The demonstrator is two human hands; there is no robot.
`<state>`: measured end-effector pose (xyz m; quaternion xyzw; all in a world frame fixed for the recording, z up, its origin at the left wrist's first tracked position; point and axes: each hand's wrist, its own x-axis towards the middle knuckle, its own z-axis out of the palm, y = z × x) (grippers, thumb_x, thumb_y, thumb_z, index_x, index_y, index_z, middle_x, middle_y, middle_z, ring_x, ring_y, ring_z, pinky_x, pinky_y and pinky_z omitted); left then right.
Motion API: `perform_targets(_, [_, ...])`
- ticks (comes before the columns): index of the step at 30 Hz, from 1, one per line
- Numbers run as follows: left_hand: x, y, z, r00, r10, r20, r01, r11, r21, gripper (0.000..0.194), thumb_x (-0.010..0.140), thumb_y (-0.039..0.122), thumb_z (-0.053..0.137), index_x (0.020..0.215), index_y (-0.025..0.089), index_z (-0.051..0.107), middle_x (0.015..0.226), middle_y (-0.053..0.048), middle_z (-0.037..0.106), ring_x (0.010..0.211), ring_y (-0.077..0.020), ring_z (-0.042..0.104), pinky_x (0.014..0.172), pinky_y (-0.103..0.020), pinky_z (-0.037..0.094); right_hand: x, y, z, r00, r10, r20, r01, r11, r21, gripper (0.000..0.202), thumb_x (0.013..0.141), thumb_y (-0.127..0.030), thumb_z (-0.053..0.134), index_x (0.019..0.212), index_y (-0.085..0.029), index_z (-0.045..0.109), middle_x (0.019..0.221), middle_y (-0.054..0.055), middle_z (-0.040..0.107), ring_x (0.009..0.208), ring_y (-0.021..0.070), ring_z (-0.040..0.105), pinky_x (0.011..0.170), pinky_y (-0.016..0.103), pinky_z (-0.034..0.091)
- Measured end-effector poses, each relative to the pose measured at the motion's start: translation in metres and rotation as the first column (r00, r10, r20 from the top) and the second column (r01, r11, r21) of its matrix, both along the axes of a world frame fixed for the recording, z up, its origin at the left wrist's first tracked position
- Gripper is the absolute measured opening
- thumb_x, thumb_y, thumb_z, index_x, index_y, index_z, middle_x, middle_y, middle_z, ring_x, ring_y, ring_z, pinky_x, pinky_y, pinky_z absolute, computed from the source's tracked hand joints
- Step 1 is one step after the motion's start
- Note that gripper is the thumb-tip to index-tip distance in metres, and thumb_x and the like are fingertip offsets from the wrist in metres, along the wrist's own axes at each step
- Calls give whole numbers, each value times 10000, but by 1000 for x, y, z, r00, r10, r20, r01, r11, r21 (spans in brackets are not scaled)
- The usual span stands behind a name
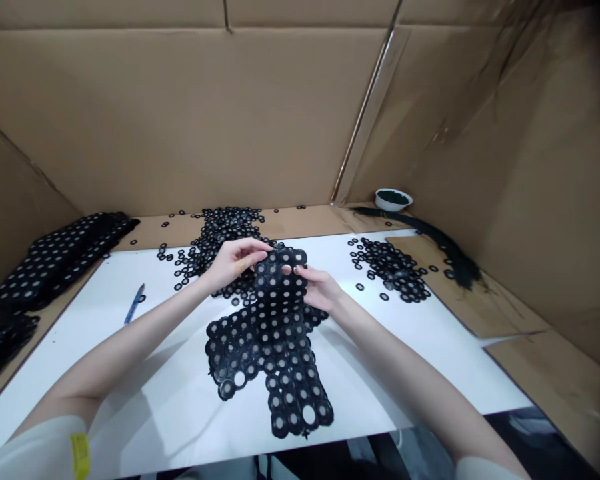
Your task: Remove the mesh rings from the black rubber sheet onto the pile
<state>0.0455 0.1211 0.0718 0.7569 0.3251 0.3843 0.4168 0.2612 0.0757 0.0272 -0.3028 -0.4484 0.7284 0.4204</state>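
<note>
A black piece made of joined rings (pixel 283 333) is raised at its upper end above the white table, its lower parts spreading toward the front. My left hand (pixel 237 262) pinches its top left corner between thumb and fingers. At its upper right edge, my right hand (pixel 320 287) grips the piece, with the thumb on the front and the other fingers partly hidden behind. A large pile of loose black rings (pixel 225 227) lies behind the hands. To the right is a smaller pile of rings (pixel 395 267).
A blue pen (pixel 135 304) lies on the white table (pixel 175 400) at the left. Folded dotted black pieces (pixel 55 260) rest at far left. A white bowl (pixel 393 200) and a dark bundle of strands (pixel 445 243) are at back right. Cardboard walls (pixel 180 120) surround the table.
</note>
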Motion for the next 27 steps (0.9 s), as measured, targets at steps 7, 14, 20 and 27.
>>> perform_targets(7, [-24,-12,-50,979,203,-9,-193,942,274,224,890,313,531,999,179,673,905,-54,643,806,-147,572,736,-267,464,-29,14,-8,968,36,247,-53,997,62,397,606,-320,805,940,-200,627,973,25,641,891,168,587,848,330,460])
perform_targets(14, [-37,-18,-76,978,205,-50,-161,877,453,250,921,309,491,997,134,653,1001,-78,593,953,-176,559,855,-370,465,-51,24,-33,893,-147,426,46,970,237,306,697,-411,726,795,-156,590,781,-2,606,764,153,549,788,347,441])
perform_targets(20, [-38,-19,-79,981,152,-122,-69,855,513,286,934,333,465,1043,123,625,973,-80,623,913,-172,581,824,-359,480,-54,15,-42,848,-274,453,96,921,378,267,772,-386,655,902,-161,598,901,32,627,862,171,567,832,372,438])
perform_targets(27, [-35,-25,-81,969,129,-209,21,806,592,310,944,333,426,1084,125,609,926,-80,636,854,-162,591,789,-312,478,-53,8,-45,857,-315,407,75,858,508,336,696,-481,684,838,-186,610,826,15,635,836,195,562,798,359,443])
